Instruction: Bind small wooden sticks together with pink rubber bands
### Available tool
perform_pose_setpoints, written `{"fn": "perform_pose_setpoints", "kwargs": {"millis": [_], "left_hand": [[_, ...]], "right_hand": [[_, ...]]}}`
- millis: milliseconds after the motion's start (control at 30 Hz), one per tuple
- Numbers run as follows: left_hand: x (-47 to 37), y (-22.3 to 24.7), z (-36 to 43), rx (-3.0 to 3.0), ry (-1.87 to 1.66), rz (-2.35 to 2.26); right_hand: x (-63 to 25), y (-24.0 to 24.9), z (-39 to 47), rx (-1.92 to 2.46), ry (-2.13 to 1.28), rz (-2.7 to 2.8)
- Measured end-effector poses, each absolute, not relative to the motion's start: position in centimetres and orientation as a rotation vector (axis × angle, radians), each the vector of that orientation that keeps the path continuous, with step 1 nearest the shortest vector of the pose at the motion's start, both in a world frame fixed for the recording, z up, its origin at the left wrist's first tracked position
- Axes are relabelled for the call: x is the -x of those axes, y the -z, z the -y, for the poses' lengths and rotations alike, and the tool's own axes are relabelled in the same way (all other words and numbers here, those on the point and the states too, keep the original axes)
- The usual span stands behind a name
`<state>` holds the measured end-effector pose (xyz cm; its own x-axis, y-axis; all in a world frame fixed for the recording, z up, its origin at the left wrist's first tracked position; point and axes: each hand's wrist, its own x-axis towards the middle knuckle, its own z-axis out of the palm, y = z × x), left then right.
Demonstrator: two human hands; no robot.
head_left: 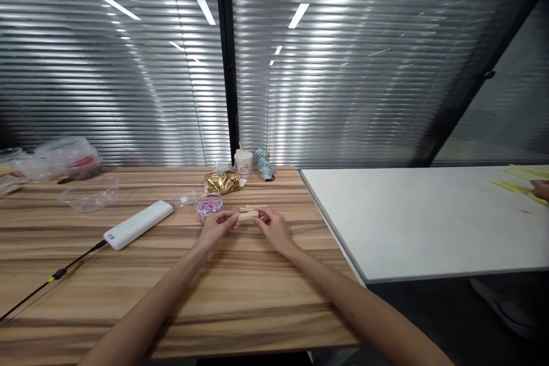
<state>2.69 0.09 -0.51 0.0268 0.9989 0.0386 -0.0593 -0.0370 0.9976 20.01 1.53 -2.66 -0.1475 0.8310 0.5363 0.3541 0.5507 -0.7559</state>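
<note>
At frame centre, the left hand (217,227) and right hand (271,227) each pinch an end of 1 small wooden stick (248,215). Fingers hide both stick ends. At the right edge, another person's hand (541,189) is cut off on the white table (412,223).

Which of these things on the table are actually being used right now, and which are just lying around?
In use:
- small wooden stick, held between left hand and right hand
- more sticks just behind it
- tub of coloured beads beside the left hand

Lying about:
- white power strip
- gold packet
- white jar
- clear plastic bowl
- plastic bags
- folded umbrella
</note>
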Motion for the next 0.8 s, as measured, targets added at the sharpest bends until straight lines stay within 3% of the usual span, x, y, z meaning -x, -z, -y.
{"fn": "perform_pose_setpoints", "kwargs": {"millis": [533,667,800], "left_hand": [[-2.9,0.0,0.1,-1.409,-1.191,-1.217],[-2.6,-0.6,-0.1,-1.366,-1.307,-1.234],[-2.3,-0.7,-0.3,-1.338,-1.445,-1.247]], "right_hand": [[-19.9,3.6,-2.5,0.958,-0.876,1.538],[-20.2,3.3,-2.4,0.998,-0.791,1.579],[-20.8,3.1,-2.6,1.072,-0.410,1.791]]}}
